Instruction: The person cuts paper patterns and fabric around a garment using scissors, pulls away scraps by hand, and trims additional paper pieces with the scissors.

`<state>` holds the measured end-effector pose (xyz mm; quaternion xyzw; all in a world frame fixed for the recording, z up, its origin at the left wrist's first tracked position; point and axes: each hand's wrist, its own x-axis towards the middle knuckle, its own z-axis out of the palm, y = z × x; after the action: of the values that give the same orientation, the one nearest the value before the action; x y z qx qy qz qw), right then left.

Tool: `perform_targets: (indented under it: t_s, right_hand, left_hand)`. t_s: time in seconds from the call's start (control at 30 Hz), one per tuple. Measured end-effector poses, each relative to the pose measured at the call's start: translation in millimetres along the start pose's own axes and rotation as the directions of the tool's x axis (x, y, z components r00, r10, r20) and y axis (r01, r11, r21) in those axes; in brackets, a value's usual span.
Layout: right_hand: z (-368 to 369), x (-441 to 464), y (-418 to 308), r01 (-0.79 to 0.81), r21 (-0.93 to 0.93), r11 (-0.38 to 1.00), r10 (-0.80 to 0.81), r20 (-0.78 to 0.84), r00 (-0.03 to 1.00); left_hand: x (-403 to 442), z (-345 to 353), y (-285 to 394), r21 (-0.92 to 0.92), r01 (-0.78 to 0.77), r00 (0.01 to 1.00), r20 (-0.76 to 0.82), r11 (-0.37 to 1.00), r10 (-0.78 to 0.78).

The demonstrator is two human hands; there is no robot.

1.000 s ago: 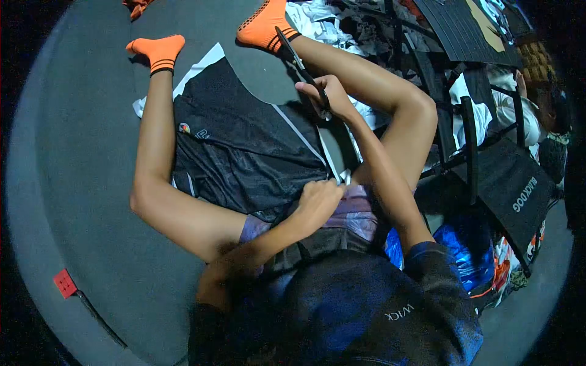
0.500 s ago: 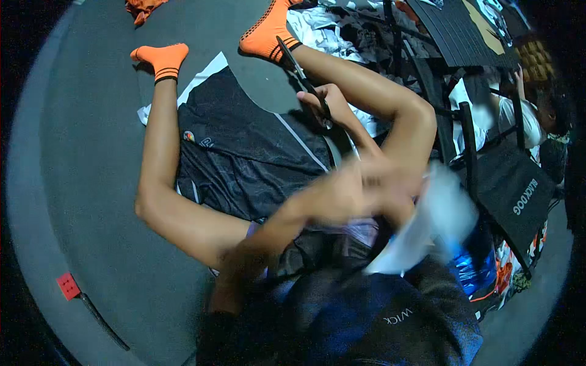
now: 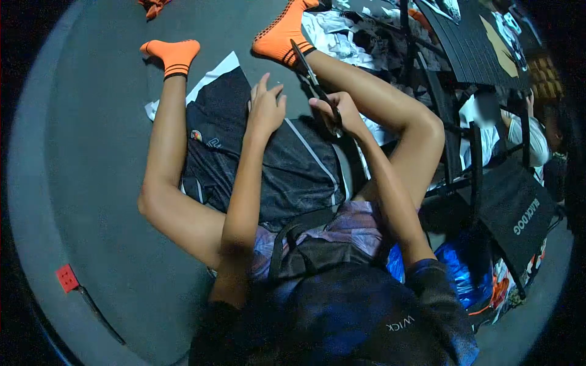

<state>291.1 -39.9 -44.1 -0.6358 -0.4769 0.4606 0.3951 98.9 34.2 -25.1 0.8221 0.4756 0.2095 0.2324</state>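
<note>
My right hand (image 3: 343,113) is closed around the handles of dark scissors (image 3: 310,74). Their blades point away from me, toward the orange sock on my right foot. A black garment (image 3: 287,174) with light piping and a small round emblem lies spread on the floor between my legs. Over its upper edge is my left hand (image 3: 266,111), fingers apart and holding nothing; whether the fingertips touch the cloth I cannot tell. A white strip of cloth (image 3: 210,76) shows along the garment's far left edge.
White and dark cloth (image 3: 342,39) is heaped beyond my right leg. A black slatted table (image 3: 470,55) and a folding chair (image 3: 513,195) stand on the right, with a person behind them. A red power socket (image 3: 67,278) with a cable lies at lower left.
My left hand has swung from my right side back over the garment. The blurred white piece near it is out of sight. My right hand still grips the scissors.
</note>
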Motion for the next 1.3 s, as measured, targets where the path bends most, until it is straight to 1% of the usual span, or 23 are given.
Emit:
perform_targets:
  t_s: [0.03, 0.07, 0.17, 0.27, 0.3, 0.47, 0.57, 0.6, 0.7, 0.87, 0.97, 1.1, 1.2, 1.3]
  right_hand:
    - [0, 1, -1, -0.002, -0.004, 1.000, 0.002, 0.005, 1.000]
    - [0, 0, -2, -0.005, 0.006, 1.000, 0.005, 0.000, 1.000]
    - [1, -4, -8, -0.023, 0.030, 0.999, 0.024, -0.007, 1.000]
    - [-4, -5, -14, -0.140, 0.058, 0.989, 0.137, 0.048, 0.989]
    - [-4, -5, -17, -0.138, 0.055, 0.989, 0.135, 0.051, 0.990]
    - [0, -8, -19, -0.099, 0.070, 0.993, 0.098, 0.022, 0.995]
    - [0, -7, -16, -0.061, 0.070, 0.996, 0.061, -0.001, 0.998]
    - [-1, -7, -16, -0.068, 0.061, 0.996, 0.068, 0.002, 0.998]
    - [0, -6, -16, -0.082, 0.046, 0.996, 0.081, 0.012, 0.997]
    - [0, -6, -15, -0.075, 0.066, 0.995, 0.075, 0.011, 0.997]
    - [0, -6, -16, -0.092, 0.077, 0.993, 0.090, 0.025, 0.996]
    - [0, -6, -16, -0.071, 0.051, 0.996, 0.070, 0.016, 0.997]
    - [-3, -8, -22, -0.134, 0.082, 0.988, 0.130, 0.052, 0.990]
    - [-2, -8, -21, -0.098, 0.049, 0.994, 0.097, 0.034, 0.995]
  left_hand:
    - [-1, 3, -1, 0.100, 0.017, 0.999, 0.049, 0.995, -0.022]
    - [-2, 6, -2, 0.097, 0.022, 0.998, 0.049, 0.995, -0.027]
    - [-6, 17, -3, 0.185, 0.001, 1.000, -0.019, 0.983, 0.002]
    - [-9, 21, -2, 0.224, -0.012, 0.999, -0.049, 0.975, 0.023]
    - [-8, 21, -1, 0.246, -0.020, 0.997, -0.066, 0.969, 0.038]
    - [-7, 20, 2, 0.271, -0.016, 0.998, -0.049, 0.962, 0.030]
    - [-6, 14, 1, 0.177, -0.010, 1.000, 0.004, 0.984, 0.009]
    - [-6, 12, -1, 0.177, -0.012, 1.000, 0.002, 0.984, 0.012]
    - [-10, 7, -7, 0.105, -0.005, 0.998, 0.060, 0.994, -0.001]
    - [-14, 7, -13, 0.089, -0.040, 0.996, 0.089, 0.995, 0.032]
    - [-18, 7, -17, 0.146, -0.080, 0.996, 0.042, 0.986, 0.075]
    - [-14, 11, -16, 0.202, -0.068, 0.996, 0.076, 0.977, 0.054]
    - [-12, 14, -11, 0.240, -0.061, 0.997, 0.062, 0.969, 0.047]
    - [-10, 15, -6, 0.262, -0.046, 0.998, 0.051, 0.964, 0.033]
